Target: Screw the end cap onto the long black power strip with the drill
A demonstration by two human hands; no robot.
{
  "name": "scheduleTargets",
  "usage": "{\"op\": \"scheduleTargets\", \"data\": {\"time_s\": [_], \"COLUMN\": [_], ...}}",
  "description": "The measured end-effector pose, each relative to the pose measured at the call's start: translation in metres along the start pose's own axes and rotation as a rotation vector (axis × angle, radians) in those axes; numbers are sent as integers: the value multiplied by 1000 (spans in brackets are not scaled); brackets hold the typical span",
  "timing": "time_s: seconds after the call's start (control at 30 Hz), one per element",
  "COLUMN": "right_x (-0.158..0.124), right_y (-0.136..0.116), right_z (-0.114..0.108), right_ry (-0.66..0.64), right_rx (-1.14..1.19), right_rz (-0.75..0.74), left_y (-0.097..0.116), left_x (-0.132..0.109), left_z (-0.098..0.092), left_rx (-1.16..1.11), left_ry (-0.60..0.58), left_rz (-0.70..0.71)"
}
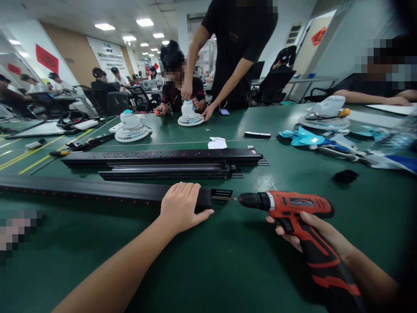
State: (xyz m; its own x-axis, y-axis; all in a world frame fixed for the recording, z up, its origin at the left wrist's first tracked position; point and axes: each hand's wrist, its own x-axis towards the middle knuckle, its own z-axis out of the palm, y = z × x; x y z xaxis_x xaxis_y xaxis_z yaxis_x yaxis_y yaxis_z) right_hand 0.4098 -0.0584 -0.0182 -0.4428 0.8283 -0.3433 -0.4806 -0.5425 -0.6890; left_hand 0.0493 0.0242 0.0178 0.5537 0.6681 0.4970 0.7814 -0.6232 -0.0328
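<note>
Holds a red-and-black drill (302, 202) in the right grip (335, 239), with fingers closed around the handle just below the body. Points chuck-first to the left, with the body's long axis nearly level and the handle slanting down to the right, toward the near side. Stops just beside the slim prongs (223, 193) at the end of a long black bar (97, 188); cannot tell whether touching. Clasps that bar near its right end in the left grip (180, 204), from above, with the thumb stretched rightward along the near side. Lies flat on the green worktop (228, 269), bar-long from left to right, nearly in line with the drill, running out of view at the left. Shows red dots along the bar's near side. Beyond, roughly parallel, lie a shorter black piece (166, 171) and a longer black strip (169, 156). Farther out, across the worktop, stand a white fan (130, 130) at the left and, between a standing co-worker's (237, 52) hands, another white fan head (190, 117).
</note>
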Motion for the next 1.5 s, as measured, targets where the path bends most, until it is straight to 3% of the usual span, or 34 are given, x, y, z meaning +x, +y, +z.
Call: {"op": "scheduleTargets", "data": {"time_s": [0.87, 1.2, 1.5], "right_x": [1, 2, -1], "right_y": [1, -1, 1], "right_z": [3, 10, 7], "right_ry": [105, 78, 3], "right_rx": [-74, -137, -17], "right_rz": [-27, -85, -6], "left_y": [1, 0, 0], "left_x": [1, 0, 0], "left_z": [-1, 1, 0], "left_rx": [3, 1, 2], "left_ry": [21, 7, 12], "left_rz": [6, 3, 6]}}
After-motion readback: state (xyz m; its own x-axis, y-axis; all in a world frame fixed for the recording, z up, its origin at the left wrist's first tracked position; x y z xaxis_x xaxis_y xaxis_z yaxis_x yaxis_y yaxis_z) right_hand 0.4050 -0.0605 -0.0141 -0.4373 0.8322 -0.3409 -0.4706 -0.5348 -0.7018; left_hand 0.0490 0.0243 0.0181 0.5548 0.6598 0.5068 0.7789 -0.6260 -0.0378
